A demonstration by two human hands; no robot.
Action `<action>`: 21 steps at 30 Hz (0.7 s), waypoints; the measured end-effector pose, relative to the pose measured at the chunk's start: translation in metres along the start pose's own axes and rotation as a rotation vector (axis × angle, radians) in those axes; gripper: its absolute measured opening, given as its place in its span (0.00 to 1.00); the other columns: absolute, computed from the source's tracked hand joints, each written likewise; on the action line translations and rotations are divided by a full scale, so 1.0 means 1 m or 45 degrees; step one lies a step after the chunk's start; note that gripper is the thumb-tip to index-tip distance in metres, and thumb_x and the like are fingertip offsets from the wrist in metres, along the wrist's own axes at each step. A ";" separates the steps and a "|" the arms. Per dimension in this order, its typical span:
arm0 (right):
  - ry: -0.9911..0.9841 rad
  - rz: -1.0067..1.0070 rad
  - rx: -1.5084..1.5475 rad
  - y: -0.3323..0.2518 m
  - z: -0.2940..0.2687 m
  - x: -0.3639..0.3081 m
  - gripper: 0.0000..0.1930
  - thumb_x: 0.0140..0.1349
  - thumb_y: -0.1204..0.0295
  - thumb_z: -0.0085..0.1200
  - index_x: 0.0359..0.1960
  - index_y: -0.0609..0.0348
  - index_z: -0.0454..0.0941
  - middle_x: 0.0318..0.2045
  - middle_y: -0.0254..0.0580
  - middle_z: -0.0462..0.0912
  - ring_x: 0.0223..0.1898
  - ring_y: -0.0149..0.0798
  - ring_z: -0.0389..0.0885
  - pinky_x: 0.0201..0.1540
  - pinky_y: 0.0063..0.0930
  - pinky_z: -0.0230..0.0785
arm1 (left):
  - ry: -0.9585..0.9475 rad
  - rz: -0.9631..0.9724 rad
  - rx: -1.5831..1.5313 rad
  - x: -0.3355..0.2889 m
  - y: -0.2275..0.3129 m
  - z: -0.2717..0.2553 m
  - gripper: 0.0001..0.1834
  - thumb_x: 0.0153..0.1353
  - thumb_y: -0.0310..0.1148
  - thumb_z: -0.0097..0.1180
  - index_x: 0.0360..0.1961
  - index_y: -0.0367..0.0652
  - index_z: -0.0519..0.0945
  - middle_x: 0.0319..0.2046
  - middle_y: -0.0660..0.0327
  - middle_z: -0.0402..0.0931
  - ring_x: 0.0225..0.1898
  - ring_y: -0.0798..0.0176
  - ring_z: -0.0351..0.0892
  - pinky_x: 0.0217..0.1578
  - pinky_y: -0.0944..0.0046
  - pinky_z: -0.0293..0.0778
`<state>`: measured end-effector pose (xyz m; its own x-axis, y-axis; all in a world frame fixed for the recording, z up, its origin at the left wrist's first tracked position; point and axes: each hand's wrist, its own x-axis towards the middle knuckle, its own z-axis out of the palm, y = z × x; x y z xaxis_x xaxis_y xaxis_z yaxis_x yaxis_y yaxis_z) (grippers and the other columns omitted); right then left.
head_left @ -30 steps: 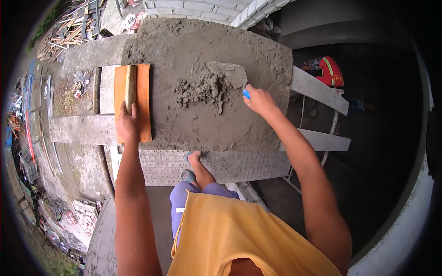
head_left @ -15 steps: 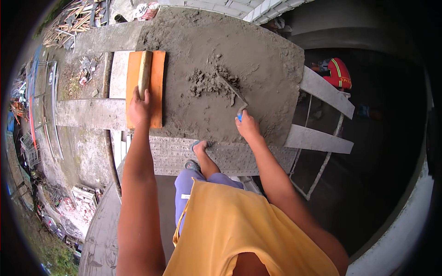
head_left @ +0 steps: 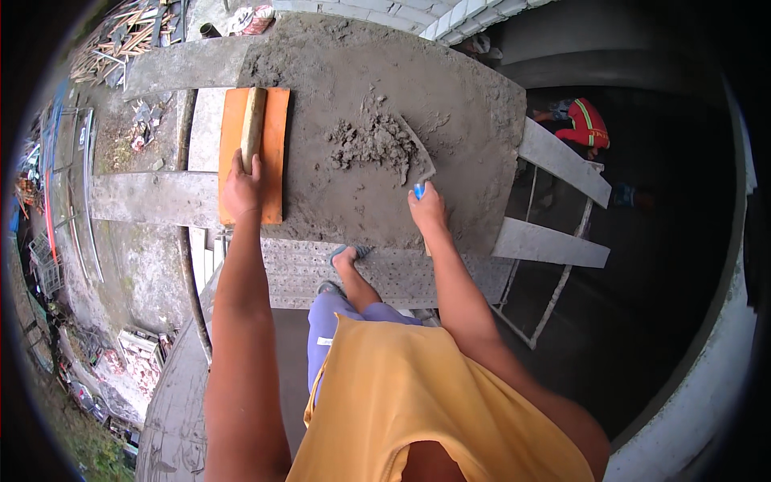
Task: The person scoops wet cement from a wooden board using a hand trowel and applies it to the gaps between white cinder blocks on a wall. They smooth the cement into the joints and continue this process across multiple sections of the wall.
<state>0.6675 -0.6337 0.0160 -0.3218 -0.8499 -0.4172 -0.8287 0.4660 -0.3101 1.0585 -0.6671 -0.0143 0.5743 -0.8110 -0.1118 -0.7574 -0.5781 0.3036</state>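
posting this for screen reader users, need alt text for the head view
Seen from above, a person's right hand holds a trowel against a small heap of mortar on a grey mortar-covered board. The left hand grips the wooden handle of an orange float lying at the board's left edge.

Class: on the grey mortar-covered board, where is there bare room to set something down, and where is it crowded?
Free: flat mortar between the orange float with wooden handle and the loose mortar heap; also the board's right part. Crowded: around the heap, where the right hand holds the blue-handled trowel.
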 end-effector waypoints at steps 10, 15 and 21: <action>0.146 0.084 0.133 -0.004 0.008 -0.001 0.18 0.65 0.57 0.57 0.44 0.60 0.73 0.39 0.65 0.84 0.43 0.69 0.82 0.44 0.61 0.73 | -0.059 -0.020 0.000 -0.003 0.001 -0.006 0.29 0.68 0.58 0.52 0.63 0.55 0.77 0.39 0.48 0.86 0.37 0.40 0.86 0.37 0.46 0.81; -0.018 0.153 0.166 0.009 0.017 0.004 0.18 0.65 0.58 0.58 0.44 0.61 0.73 0.39 0.64 0.84 0.44 0.70 0.81 0.45 0.59 0.72 | -0.045 0.001 -0.019 -0.003 0.005 -0.009 0.29 0.68 0.57 0.52 0.63 0.55 0.78 0.41 0.47 0.86 0.38 0.42 0.86 0.37 0.46 0.81; 0.198 -0.025 0.126 0.007 0.023 0.000 0.20 0.64 0.60 0.60 0.40 0.67 0.71 0.28 0.58 0.82 0.27 0.57 0.84 0.32 0.47 0.76 | -0.039 -0.018 -0.064 -0.003 -0.008 -0.003 0.30 0.68 0.59 0.51 0.64 0.56 0.77 0.41 0.48 0.86 0.39 0.40 0.86 0.38 0.45 0.80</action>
<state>0.6719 -0.6251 -0.0059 -0.3794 -0.8832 -0.2757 -0.7887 0.4645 -0.4027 1.0637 -0.6603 -0.0134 0.5740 -0.8058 -0.1453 -0.7324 -0.5847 0.3490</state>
